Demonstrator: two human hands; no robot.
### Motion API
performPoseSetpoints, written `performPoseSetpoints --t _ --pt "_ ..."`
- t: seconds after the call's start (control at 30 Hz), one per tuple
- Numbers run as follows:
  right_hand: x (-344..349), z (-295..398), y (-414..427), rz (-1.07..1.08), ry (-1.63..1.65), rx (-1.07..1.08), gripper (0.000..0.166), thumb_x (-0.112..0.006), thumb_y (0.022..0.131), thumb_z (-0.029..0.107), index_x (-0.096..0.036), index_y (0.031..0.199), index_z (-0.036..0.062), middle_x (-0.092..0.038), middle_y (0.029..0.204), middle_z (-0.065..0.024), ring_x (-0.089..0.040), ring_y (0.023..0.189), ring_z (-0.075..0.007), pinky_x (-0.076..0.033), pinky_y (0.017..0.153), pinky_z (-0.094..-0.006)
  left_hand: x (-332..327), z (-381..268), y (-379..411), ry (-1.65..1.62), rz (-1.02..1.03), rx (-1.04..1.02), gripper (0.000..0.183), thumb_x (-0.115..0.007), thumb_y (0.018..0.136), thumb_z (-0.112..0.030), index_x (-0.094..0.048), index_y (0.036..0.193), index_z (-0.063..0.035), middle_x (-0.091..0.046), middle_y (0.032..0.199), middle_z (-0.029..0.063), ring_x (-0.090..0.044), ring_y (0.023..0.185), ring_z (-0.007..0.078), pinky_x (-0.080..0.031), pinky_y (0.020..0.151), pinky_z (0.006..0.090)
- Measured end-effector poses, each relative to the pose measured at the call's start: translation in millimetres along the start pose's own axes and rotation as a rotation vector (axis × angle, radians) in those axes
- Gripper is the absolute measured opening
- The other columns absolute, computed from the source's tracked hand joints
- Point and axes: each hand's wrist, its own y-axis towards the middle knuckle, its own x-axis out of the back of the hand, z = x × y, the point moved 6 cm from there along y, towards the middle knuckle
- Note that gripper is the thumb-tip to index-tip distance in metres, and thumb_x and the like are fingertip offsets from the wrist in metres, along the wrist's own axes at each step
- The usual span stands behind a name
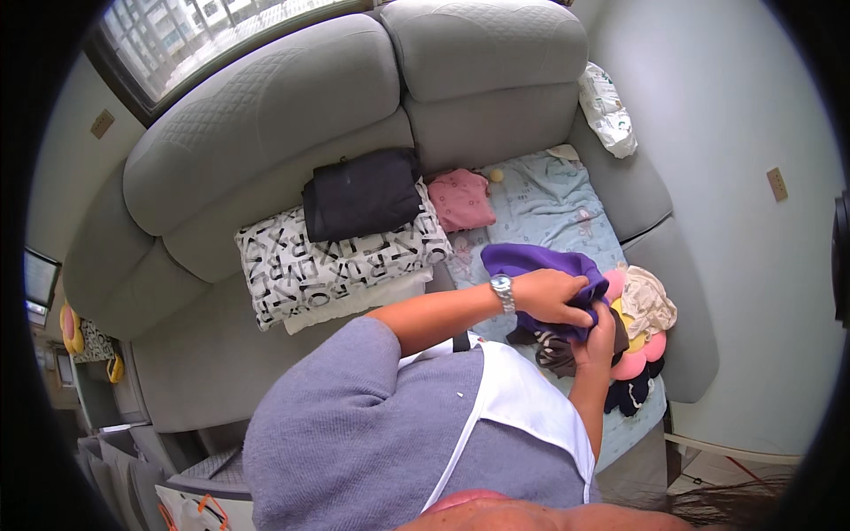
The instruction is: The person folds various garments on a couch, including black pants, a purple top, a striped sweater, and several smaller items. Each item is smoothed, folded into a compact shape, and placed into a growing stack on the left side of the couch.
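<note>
A purple garment point(531, 257) is bunched up in front of me, above the right side of the sofa. My left hand point(548, 295), with a silver watch at the wrist, pinches it near its right end. Close beside, my right hand point(599, 335) grips the same garment from below, with the fingers of both hands almost meeting. Under them lie dark brown and striped clothes point(558, 355), partly covered by the hands and the purple cloth. Just right of my right hand is a pink and yellow flower-shaped cushion point(627, 365) with a cream garment point(647, 302) on it.
On the grey sofa point(192, 372), a folded black garment point(365, 192) rests on a letter-print pillow point(285, 279). A folded pink garment point(461, 199) lies beside a light blue quilt point(544, 206). Dark navy clothing point(631, 395) is near the right armrest; a white plastic package point(607, 113) leans behind.
</note>
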Motion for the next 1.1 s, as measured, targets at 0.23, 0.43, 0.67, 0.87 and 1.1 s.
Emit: performPoseSetpoints --t 0.23,0.43,0.67,0.87,1.1 --pt "-50.2 37.3 -3.1 0.077 -0.093 0.136 0.027 -0.053 0.093 0.031 -0.060 0.090 0.0047 -0.064 0.076 -0.0044 -0.061 0.053 -0.0115 -0.046 0.038 -0.0209 -13.3 8.4 10.5 0.017 -0.234 0.065 0.058 -0.077 0.065 -0.030 -0.044 0.098 0.0031 -0.061 0.080 0.0251 -0.062 0.077 0.0418 -0.049 0.066 0.0449" --pt "-21.6 78.8 11.9 0.208 -0.651 0.187 0.040 -0.071 0.082 0.030 -0.058 0.107 0.0022 -0.065 0.080 -0.0057 -0.066 0.072 -0.0163 -0.054 0.065 -0.0288 59.2 -7.6 25.8 -0.218 0.218 0.173 0.034 -0.070 0.070 -0.006 -0.058 0.101 0.0004 -0.062 0.081 0.0022 -0.058 0.072 0.0102 -0.050 0.067 0.0303" --pt "-24.3 60.6 -20.7 0.375 -0.703 0.733 0.115 -0.090 0.054 0.025 -0.023 0.145 0.0057 -0.040 0.138 -0.0154 -0.042 0.127 -0.0282 -0.032 0.107 -0.0353 73.7 -65.6 46.2 -0.309 0.731 0.167 0.044 -0.073 0.062 -0.004 -0.060 0.103 0.0048 -0.066 0.091 0.0043 -0.059 0.080 0.0101 -0.050 0.076 0.0271" --pt "-17.9 34.9 -8.2 0.678 -0.518 0.495 0.110 -0.085 0.057 0.009 -0.022 0.147 0.0079 -0.044 0.139 -0.0089 -0.043 0.125 -0.0191 -0.032 0.107 -0.0310 41.5 -102.3 62.2 0.007 1.171 -0.125 0.046 -0.077 0.065 -0.016 -0.060 0.100 0.0082 -0.066 0.079 0.0118 -0.061 0.070 0.0197 -0.050 0.069 0.0308" --pt "25.6 4.4 37.2 0.609 -0.699 0.237 0.053 -0.083 0.066 0.014 -0.061 0.114 0.0035 -0.066 0.103 -0.0038 -0.058 0.094 -0.0126 -0.047 0.087 -0.0308 50.8 -103.0 112.2 0.459 1.066 -0.028 0.034 -0.071 0.066 -0.015 -0.061 0.095 0.0007 -0.065 0.074 0.0158 -0.066 0.069 0.0254 -0.052 0.064 0.0354"
